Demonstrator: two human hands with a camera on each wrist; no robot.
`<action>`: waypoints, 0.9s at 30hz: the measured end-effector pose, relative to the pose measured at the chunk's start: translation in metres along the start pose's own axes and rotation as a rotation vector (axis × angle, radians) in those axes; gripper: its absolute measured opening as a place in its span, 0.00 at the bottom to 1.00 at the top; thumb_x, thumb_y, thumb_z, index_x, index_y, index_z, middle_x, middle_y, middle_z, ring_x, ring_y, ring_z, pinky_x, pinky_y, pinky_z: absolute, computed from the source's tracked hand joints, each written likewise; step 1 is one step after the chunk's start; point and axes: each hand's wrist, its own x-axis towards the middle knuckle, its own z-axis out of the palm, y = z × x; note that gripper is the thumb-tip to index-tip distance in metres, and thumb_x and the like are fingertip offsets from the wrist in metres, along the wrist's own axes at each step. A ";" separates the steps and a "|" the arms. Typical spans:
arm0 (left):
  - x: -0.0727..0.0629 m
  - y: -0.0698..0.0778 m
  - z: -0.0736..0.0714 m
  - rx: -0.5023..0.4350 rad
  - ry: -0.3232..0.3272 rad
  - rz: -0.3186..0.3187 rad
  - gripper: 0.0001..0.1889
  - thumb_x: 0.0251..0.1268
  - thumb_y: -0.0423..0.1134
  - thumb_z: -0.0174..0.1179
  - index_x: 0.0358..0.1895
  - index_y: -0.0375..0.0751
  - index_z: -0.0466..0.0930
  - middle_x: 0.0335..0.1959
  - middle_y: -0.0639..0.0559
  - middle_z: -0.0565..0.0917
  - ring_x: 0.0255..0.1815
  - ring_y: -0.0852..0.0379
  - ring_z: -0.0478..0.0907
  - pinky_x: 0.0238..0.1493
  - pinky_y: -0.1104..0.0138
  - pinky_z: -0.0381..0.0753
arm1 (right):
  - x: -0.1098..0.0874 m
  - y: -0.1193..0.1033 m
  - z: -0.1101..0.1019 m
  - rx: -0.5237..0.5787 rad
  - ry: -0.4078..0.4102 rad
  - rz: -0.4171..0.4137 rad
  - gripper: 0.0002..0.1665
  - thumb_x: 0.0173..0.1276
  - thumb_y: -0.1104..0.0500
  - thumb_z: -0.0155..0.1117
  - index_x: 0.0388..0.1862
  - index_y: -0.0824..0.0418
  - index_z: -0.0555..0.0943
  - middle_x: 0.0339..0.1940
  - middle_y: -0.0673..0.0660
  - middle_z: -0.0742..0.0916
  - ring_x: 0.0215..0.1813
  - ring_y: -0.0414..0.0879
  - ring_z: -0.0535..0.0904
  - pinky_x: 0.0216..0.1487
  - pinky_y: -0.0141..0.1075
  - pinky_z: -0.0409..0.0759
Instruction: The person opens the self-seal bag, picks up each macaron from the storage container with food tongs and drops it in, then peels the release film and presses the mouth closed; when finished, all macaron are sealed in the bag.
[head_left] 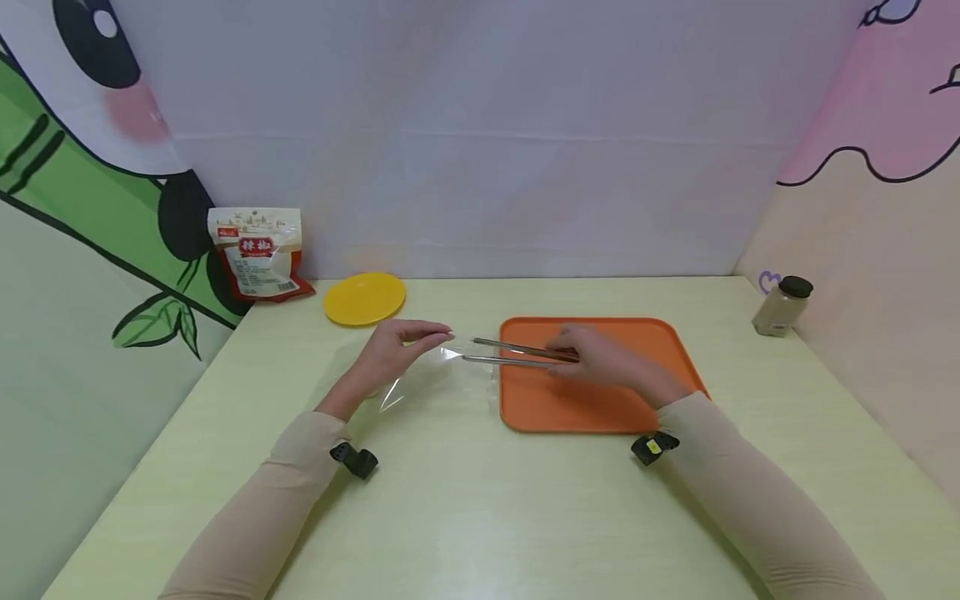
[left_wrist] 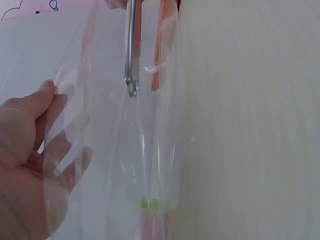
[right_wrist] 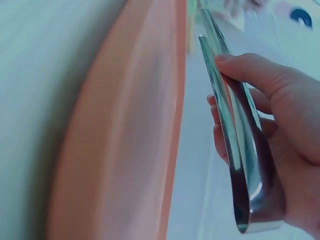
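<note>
My left hand [head_left: 393,350] pinches the edge of a clear plastic bag [left_wrist: 115,150] between thumb and fingers, and the bag hangs over the table left of the orange tray. A pair of metal tongs [head_left: 510,362] is held in my right hand [head_left: 600,358], above the tray [head_left: 525,417]. The arms of the tongs stand apart and point left. In the left wrist view their tips appear at the bag's upper part; whether they are inside it I cannot tell. Near the bag's lower end shows a pink piece [left_wrist: 152,222] with green marks, its kind unclear.
A yellow plate [head_left: 365,299] lies at the back left, beside a red and white food packet [head_left: 258,254] leaning near the wall. At the far right stands a small jar [head_left: 782,307] with a black lid. A printed cloth backdrop [head_left: 480,192] closes off the table's back.
</note>
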 end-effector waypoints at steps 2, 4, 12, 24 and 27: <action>0.000 0.000 0.000 -0.003 0.001 -0.006 0.14 0.69 0.45 0.65 0.53 0.47 0.88 0.49 0.57 0.88 0.56 0.56 0.82 0.59 0.56 0.79 | -0.013 0.010 -0.005 -0.013 0.024 0.019 0.11 0.70 0.57 0.68 0.50 0.54 0.87 0.33 0.47 0.82 0.37 0.46 0.73 0.38 0.40 0.75; 0.000 0.000 -0.001 -0.009 -0.001 -0.008 0.14 0.68 0.46 0.65 0.53 0.47 0.88 0.49 0.57 0.88 0.55 0.57 0.82 0.59 0.57 0.79 | -0.023 0.019 -0.009 -0.030 0.049 0.028 0.15 0.70 0.59 0.67 0.54 0.59 0.85 0.36 0.49 0.81 0.37 0.46 0.72 0.38 0.39 0.75; 0.000 -0.002 0.001 -0.009 0.001 0.005 0.13 0.69 0.45 0.66 0.53 0.49 0.88 0.50 0.57 0.88 0.56 0.57 0.82 0.58 0.58 0.80 | -0.060 0.040 -0.032 -0.034 0.137 0.085 0.06 0.72 0.66 0.59 0.42 0.67 0.82 0.26 0.52 0.76 0.28 0.45 0.68 0.30 0.37 0.69; 0.000 0.000 0.002 -0.015 0.001 0.003 0.16 0.68 0.42 0.65 0.55 0.39 0.86 0.50 0.51 0.88 0.57 0.53 0.81 0.60 0.56 0.78 | -0.105 0.071 -0.078 -0.056 0.211 0.319 0.11 0.68 0.65 0.66 0.44 0.72 0.83 0.33 0.56 0.87 0.35 0.48 0.82 0.35 0.38 0.82; 0.001 0.000 0.003 -0.013 0.009 0.000 0.15 0.69 0.39 0.65 0.55 0.38 0.86 0.51 0.50 0.87 0.58 0.52 0.81 0.60 0.56 0.78 | -0.114 0.077 -0.085 -0.073 0.210 0.351 0.11 0.68 0.64 0.66 0.41 0.73 0.82 0.33 0.57 0.87 0.34 0.49 0.82 0.34 0.39 0.82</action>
